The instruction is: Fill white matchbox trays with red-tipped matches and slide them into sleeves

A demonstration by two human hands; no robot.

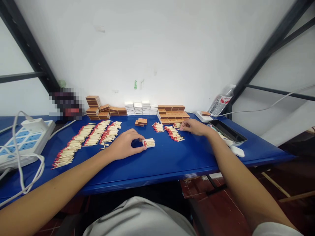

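Left hand [129, 144] pinches the tray [151, 146], best held steady; matches [176, 125] lie beside the right hand [193, 127], whose grip I can't tell.

Showing red-tipped cream on matches [97, 133], white on the tray [151, 146], orange-brown on matchboxes [173, 115], plain blue across the table [147, 167].

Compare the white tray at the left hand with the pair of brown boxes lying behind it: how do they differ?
The white tray is pale, while the brown boxes are brown. The tray is open, showing matches inside; the boxes show no contents. The tray is held by the left hand, whereas neither hand touches the boxes. Both rest on the blue table.
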